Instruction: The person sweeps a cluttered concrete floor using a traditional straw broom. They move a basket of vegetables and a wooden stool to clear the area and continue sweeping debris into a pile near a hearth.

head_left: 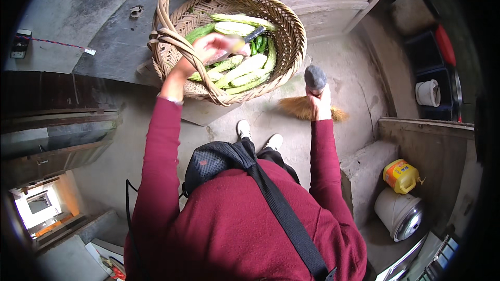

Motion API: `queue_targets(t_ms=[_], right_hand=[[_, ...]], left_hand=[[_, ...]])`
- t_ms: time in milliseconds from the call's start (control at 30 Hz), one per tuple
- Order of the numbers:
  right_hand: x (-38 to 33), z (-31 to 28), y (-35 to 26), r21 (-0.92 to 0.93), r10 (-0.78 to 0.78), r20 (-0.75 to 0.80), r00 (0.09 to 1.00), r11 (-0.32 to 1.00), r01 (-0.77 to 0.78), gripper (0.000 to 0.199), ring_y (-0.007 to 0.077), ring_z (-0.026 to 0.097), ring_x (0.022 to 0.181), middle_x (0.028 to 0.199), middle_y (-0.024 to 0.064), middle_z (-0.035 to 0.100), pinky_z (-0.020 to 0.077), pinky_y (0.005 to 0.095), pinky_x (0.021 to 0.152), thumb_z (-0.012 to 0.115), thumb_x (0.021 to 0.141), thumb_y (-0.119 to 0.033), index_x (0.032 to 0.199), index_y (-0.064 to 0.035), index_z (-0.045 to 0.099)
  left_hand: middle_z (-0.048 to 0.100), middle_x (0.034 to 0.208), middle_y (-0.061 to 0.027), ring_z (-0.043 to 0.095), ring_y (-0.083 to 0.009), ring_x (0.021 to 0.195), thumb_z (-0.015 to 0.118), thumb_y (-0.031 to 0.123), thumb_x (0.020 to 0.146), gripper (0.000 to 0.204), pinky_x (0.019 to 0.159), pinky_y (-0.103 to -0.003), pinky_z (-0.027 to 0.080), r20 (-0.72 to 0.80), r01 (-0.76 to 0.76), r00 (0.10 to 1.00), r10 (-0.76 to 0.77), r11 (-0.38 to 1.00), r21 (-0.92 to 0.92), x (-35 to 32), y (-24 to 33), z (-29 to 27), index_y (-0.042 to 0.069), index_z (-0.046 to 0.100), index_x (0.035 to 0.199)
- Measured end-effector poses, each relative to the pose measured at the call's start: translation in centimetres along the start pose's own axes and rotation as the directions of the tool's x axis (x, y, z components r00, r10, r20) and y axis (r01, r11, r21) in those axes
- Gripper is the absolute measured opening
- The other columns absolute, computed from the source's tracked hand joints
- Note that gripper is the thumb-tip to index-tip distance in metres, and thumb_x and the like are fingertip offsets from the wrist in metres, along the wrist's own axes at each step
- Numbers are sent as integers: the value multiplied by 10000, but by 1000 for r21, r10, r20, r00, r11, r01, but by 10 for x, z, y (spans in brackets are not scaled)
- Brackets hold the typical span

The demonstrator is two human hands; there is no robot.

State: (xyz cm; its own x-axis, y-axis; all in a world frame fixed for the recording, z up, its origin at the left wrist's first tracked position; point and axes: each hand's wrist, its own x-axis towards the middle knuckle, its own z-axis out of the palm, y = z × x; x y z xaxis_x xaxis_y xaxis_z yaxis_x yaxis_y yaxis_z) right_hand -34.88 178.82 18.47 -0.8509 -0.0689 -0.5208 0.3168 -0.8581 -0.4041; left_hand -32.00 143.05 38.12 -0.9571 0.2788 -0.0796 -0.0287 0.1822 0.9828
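My left hand (208, 47) reaches into a large woven basket (291, 47) with a looped handle. Its fingers are closed on a small knife (249, 38) with a light handle and a dark blade. Inside the basket lie several pale green gourds (245, 70) and some dark green peppers (260, 45), right beside the hand. My right hand (321, 105) grips the grey-wrapped top of a broom handle (315, 78), held upright. The straw broom head (299, 108) rests on the concrete floor below it.
My white shoes (244, 127) stand on the floor just below the basket. A black bag (213, 161) hangs on my chest. At the right are a yellow jug (401, 175), a white lidded bucket (398, 213), a white cup (428, 92) and dark crates (432, 52).
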Motion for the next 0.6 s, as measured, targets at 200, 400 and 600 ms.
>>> queue_targets(t_ms=[200, 400, 600], right_hand=[[-26, -9, 10, 280, 230, -217, 949, 946, -165, 191, 245, 589, 914, 996, 110, 611, 480, 402, 823, 478, 825, -116, 970, -58, 589], [-55, -48, 5, 226, 182, -13, 983, 958, -174, 91, 214, 584, 708, 754, 46, 607, 490, 382, 723, 498, 812, -137, 779, -99, 574], [-78, -16, 6, 141, 175, -242, 954, 980, -144, 80, 207, 569, 648, 702, 38, 582, 491, 366, 662, 508, 816, -143, 754, -114, 551]], left_hand=[[496, 1161, -170, 444, -311, 1113, 566, 91, 715, 443, 956, -385, 336, -264, 70, 946, 191, 672, 738, 101, -58, -18, 55, 479, 1148], [351, 1319, -99, 273, -281, 1246, 562, 297, 735, 597, 976, -587, 200, -321, 353, 934, -154, 278, 893, 148, -99, -27, 127, 373, 1275], [444, 1150, -135, 389, -295, 1124, 630, 253, 704, 359, 898, -516, 337, -303, 309, 950, -78, 67, 949, 157, -72, -27, 54, 573, 997]])
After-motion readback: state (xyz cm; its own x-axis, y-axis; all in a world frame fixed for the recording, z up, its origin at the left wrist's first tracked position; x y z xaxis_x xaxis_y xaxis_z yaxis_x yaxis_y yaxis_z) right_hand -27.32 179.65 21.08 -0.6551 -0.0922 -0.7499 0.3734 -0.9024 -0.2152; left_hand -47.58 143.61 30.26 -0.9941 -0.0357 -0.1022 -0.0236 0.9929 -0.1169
